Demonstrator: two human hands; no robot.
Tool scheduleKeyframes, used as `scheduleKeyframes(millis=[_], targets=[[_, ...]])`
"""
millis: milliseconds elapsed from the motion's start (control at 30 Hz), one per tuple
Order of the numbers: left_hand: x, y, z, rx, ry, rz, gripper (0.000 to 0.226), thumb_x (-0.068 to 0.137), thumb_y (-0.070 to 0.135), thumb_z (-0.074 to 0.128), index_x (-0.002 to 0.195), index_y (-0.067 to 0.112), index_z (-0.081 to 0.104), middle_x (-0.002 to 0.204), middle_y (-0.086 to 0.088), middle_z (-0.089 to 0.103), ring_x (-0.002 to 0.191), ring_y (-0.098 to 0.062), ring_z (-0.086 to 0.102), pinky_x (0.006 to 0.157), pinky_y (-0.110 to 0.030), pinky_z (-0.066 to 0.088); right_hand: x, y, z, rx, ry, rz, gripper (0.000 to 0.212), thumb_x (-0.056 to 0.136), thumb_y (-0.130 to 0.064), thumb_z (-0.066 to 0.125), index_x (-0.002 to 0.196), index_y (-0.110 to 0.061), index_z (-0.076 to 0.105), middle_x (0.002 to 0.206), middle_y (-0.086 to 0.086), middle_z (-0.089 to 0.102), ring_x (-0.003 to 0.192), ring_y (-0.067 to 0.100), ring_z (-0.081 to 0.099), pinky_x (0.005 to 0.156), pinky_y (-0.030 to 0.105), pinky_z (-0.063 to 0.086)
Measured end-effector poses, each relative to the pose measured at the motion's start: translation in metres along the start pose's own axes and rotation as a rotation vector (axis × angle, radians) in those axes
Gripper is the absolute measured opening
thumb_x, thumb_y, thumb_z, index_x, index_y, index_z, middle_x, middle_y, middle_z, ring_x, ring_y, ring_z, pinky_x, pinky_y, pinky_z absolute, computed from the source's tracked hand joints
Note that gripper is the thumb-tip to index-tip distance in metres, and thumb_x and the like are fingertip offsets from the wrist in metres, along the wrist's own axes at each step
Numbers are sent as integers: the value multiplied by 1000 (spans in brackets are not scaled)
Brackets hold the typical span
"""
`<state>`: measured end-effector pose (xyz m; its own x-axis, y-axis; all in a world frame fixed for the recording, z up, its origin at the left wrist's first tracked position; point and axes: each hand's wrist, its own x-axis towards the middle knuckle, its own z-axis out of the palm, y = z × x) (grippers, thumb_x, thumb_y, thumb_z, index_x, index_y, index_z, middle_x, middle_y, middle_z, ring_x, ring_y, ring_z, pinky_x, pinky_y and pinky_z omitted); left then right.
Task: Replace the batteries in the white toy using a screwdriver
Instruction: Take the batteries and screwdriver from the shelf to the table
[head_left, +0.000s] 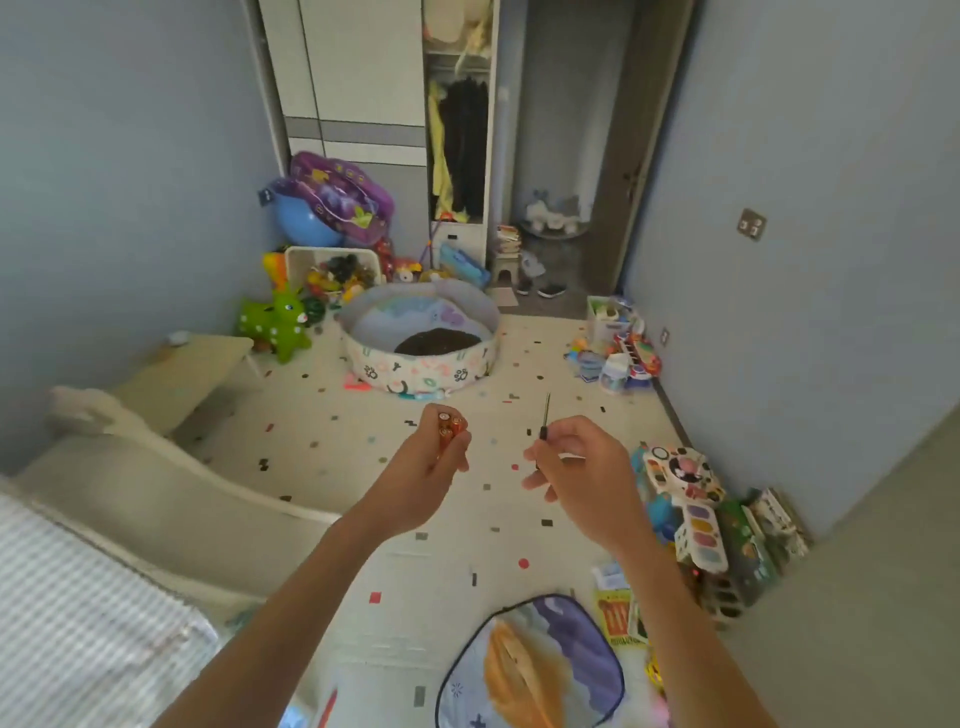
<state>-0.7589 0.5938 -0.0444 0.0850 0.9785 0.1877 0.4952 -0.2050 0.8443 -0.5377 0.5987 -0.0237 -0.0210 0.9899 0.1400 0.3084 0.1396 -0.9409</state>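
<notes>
Left hand (426, 467) closed around batteries (450, 427), right hand (576, 467) pinching screwdriver (544, 425) (tip upward).

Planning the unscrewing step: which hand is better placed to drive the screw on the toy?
Probably the right hand: it already pinches the screwdriver, tip up. The left hand is closed on a bunch of batteries, so its grip is occupied.
</notes>
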Motion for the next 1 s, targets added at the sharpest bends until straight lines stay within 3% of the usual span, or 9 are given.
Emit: scheduleKeyframes(millis=[133,200,300,433,567,700,867,933,1000], targets=[[59,-42,-26,37,86,-59,13,112,33,44,116,21,48,89,-3,70,70,3,59,66,-14,44,86,4,56,-41,-101,-26,5,97,-16,72,99,-16,68,92,1,82,64,16,82,57,34,65],[92,-61,-39,43,114,-86,14,112,31,44,118,19,48,90,-4,69,77,0,62,68,-10,46,131,7,80,-58,-140,-42,6,97,-18,73,99,-17,68,94,0,81,64,14,82,58,33,66],[149,-90,-64,63,177,-132,14,112,33,43,118,22,48,90,-4,71,79,-14,64,66,-18,48,207,12,114,-58,-200,-74,7,97,-20,74,100,-17,68,94,-1,81,65,12,82,57,28,66],[233,-121,-107,98,286,-185,11,112,36,42,115,28,48,89,0,71,72,-4,59,68,-28,51,313,2,161,-36,-318,-112,6,96,-17,74,98,-16,68,92,-1,81,63,13,82,54,29,66],[312,-153,-148,74,414,-193,8,111,33,44,113,27,49,87,-1,70,74,-8,62,75,-42,56,408,-15,212,-30,-420,-155,7,96,-15,73,94,-17,67,91,-2,80,62,13,81,58,38,64],[384,-196,-191,99,452,-248,11,112,35,42,115,26,48,89,-2,70,74,-1,60,72,-28,51,496,-21,272,-16,-475,-167,8,97,-14,72,94,-19,66,92,0,80,62,15,82,59,40,64],[490,-276,-261,87,518,-265,12,112,30,43,113,19,49,90,-7,70,78,-7,61,69,-13,45,619,-18,373,-13,-536,-179,13,97,-13,71,91,-24,66,91,5,80,62,15,82,65,47,66],[534,-305,-297,85,557,-254,14,112,30,44,112,16,49,90,-8,69,78,-6,62,72,-18,47,670,-24,415,-8,-539,-192,16,98,-12,70,89,-24,65,92,6,80,64,14,82,61,40,65],[574,-330,-331,70,579,-281,17,112,33,42,112,16,48,92,-9,69,71,-5,60,63,-15,47,718,-34,454,-6,-549,-173,15,99,-10,69,90,-22,65,94,6,80,64,14,82,59,32,64]])
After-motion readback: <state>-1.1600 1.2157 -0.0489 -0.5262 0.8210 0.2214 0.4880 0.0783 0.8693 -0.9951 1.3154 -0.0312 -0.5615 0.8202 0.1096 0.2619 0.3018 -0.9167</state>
